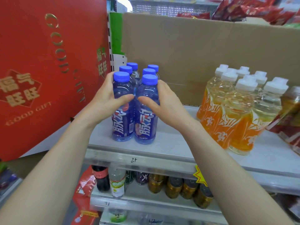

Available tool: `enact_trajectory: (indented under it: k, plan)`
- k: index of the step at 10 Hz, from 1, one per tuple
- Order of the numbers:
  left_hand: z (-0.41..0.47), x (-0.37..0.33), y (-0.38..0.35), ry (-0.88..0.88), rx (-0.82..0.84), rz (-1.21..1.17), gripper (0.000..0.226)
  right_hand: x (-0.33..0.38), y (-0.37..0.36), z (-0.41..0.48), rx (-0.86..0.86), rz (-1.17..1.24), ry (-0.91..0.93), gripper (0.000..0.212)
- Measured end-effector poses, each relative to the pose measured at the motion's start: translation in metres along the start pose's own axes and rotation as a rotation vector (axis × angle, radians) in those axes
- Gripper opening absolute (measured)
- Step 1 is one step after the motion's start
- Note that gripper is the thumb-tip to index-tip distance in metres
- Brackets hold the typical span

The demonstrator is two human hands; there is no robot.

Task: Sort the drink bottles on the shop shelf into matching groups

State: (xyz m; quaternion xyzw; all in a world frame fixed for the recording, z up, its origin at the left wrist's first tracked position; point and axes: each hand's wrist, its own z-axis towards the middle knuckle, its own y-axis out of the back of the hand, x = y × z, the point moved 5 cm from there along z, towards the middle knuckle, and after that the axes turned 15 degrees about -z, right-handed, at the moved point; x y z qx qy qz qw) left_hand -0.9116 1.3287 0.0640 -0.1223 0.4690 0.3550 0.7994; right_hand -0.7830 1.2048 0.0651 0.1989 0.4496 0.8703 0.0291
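Blue bottles: six blue-capped bottles [134,101] stand on the shelf [175,143] in two columns of three, running from near to far, at the shelf's left end beside a red gift box [48,62].
Left hand: the left hand [105,101] wraps the near-left blue bottle [122,109], thumb across its front, fingers [109,77] curled round its far side, grasping it.
Right hand: the right hand [162,101] grips the near-right blue bottle [146,111] the same way, thumb on the front.
Orange bottles: a cluster with white caps and orange labels [235,111] stands on the same shelf, to the right and well apart from the blue group.
Backing: a cardboard sheet [203,54] stands behind both groups.
Step in hand: likely squaring up the blue group, pressing the front pair together at the shelf's near edge.
Progress: blue and orange already look separated; the sorting on this shelf seems close to done.
Next move: probably let go without tipping the front pair, then check the orange cluster, whose rows look looser and whose right side touches some red packaging [290,120].
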Motion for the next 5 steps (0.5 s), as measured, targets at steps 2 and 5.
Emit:
enact_trajectory:
  k: [2, 5]
  plan:
    - [0.005, 0.003, 0.0, -0.023, -0.009, -0.037, 0.058, -0.006, -0.006, 0.006, 0.016, 0.006, -0.05, 0.058]
    - [-0.051, 0.028, 0.009, -0.016, -0.192, 0.296, 0.064, -0.006, 0.047, -0.027, 0.113, -0.502, -0.037, 0.054]
